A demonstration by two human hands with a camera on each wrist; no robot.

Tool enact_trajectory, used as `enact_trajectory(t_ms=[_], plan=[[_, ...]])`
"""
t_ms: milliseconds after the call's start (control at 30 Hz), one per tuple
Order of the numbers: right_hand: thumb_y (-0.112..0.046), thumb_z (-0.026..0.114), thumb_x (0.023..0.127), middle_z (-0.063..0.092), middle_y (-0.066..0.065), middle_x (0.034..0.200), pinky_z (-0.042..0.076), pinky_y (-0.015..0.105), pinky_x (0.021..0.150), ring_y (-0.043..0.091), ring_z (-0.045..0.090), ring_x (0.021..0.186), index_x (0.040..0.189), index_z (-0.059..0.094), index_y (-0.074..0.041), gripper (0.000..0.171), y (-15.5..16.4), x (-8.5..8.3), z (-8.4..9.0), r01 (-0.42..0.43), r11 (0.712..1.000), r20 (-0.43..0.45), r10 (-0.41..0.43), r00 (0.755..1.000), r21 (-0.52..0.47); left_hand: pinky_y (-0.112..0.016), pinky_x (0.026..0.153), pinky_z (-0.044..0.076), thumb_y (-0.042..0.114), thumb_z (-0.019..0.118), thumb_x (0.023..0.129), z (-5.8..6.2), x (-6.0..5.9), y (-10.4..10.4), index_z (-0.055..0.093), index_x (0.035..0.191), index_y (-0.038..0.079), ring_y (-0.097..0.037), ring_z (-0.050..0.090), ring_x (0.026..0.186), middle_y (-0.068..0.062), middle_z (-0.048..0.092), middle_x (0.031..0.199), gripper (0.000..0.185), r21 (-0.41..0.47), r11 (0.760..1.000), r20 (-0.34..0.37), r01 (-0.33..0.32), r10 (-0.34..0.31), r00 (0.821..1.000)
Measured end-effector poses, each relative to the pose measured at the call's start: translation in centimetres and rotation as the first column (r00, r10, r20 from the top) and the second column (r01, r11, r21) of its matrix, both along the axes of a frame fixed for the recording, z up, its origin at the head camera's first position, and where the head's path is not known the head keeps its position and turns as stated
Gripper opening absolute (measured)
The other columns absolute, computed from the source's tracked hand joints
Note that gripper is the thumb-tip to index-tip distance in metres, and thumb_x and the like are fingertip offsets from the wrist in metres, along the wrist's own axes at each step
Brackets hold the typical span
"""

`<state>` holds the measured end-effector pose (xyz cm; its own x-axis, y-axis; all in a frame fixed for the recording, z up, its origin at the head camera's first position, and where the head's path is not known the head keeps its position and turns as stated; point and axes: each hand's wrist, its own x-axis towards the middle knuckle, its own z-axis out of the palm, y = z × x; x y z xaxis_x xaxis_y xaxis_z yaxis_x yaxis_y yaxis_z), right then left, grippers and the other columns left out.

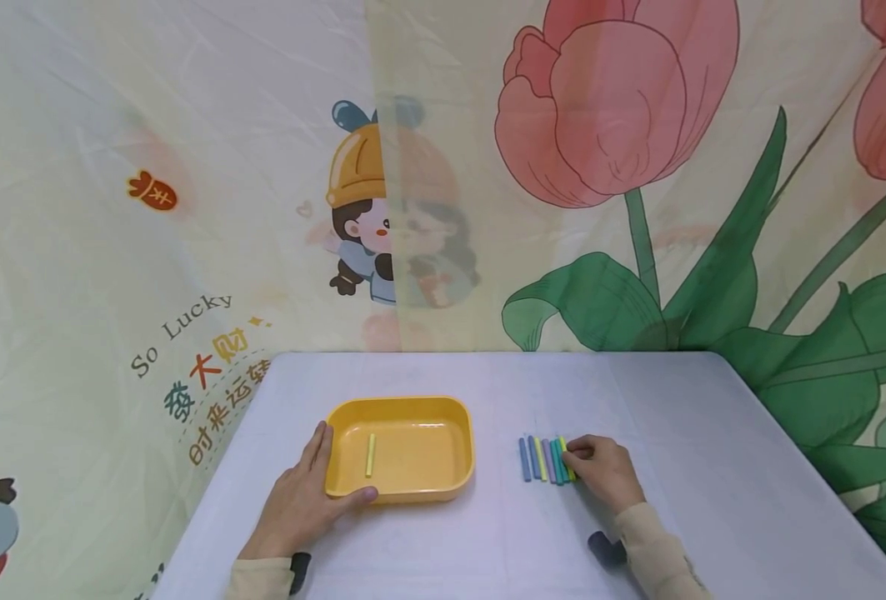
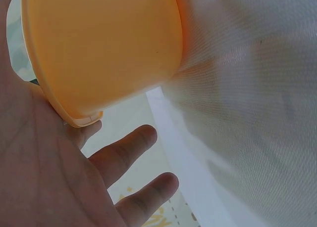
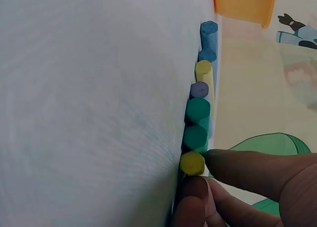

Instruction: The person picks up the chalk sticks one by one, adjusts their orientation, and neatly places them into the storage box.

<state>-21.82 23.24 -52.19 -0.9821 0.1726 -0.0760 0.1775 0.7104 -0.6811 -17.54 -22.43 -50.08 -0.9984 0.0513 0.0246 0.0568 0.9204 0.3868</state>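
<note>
A yellow tray [image 1: 427, 492] sits on the table with one pale yellow chalk stick [image 1: 371, 456] lying inside. My left hand [image 1: 300, 508] rests against its left end, fingers along the side and thumb at the near rim. In the left wrist view, two fingers extend straight, apart from the tray wall [image 2: 109, 44]. To the right lies a row of chalk sticks in blue [image 1: 524, 460], yellow, purple and green [image 3: 198, 110]. At the row's right end, my right hand [image 1: 606, 471] pinches a yellow chalk stick [image 3: 192, 163] between thumb and fingers, beside a green one.
A white cloth covers the table [image 1: 503, 550]. Behind it hangs a printed curtain [image 1: 443, 50] with tulips and cartoon figures. Dark wrist-worn pieces show at the left cuff [image 1: 300, 573] and beside the right sleeve [image 1: 606, 550].
</note>
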Motion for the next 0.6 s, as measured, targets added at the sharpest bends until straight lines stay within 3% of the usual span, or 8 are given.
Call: enact_trajectory(t_ms=[233, 600], plan=[[-0.017, 0.074, 0.092, 0.072, 0.006, 0.093, 0.057, 0.038, 0.071, 0.021, 0.067, 0.085, 0.108, 0.074, 0.002, 0.025, 0.2, 0.0, 0.1, -0.027, 0.999, -0.013, 0.028, 1.000, 0.030, -0.062, 0.106, 0.040, 0.087, 0.059, 0.075, -0.1, -0.1, 0.0, 0.007, 0.162, 0.002, -0.043, 0.041, 0.140, -0.016, 0.009, 0.169, 0.133, -0.002, 1.000, -0.009, 0.010, -0.010, 1.000], [-0.011, 0.071, 0.089, 0.070, 0.009, 0.092, 0.056, 0.037, 0.068, 0.021, 0.063, 0.081, 0.108, 0.073, 0.005, 0.025, -0.3, -0.7, 1.1, -0.028, 0.998, 0.047, 0.026, 0.999, 0.058, -0.063, 0.106, 0.040, 0.089, 0.059, 0.073, -0.2, -0.2, -0.1, 0.007, 0.162, 0.002, -0.044, 0.043, 0.138, -0.016, 0.009, 0.169, 0.134, -0.001, 1.000, -0.009, 0.004, -0.004, 1.000]])
